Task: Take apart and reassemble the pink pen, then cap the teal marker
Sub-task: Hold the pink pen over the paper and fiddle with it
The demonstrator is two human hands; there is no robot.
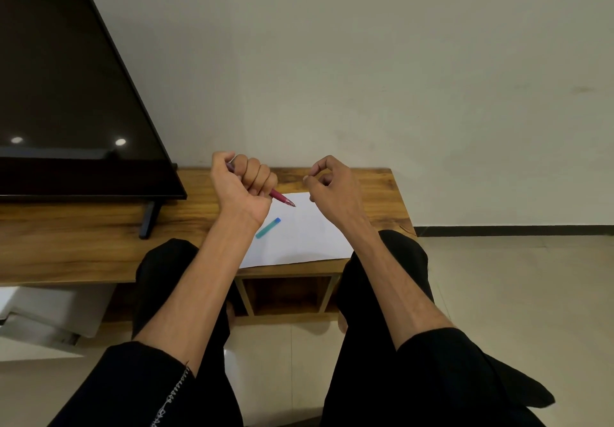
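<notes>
I am seeing the left hand (244, 185) gripping the slim pink plastic pen (281, 198) in a fist, the right hand (332, 185) pinching thumb to forefinger, the teal marker piece (267, 228) lying below the fist.

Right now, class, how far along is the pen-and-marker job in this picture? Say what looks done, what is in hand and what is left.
Done: nothing can be confirmed.

In hand: the left hand fists the pink pen, tip toward the right hand, which pinches thumb to finger; whether it holds a small part is too small to tell.

Left: the teal marker lies untouched on the white paper; its capping remains.
</notes>
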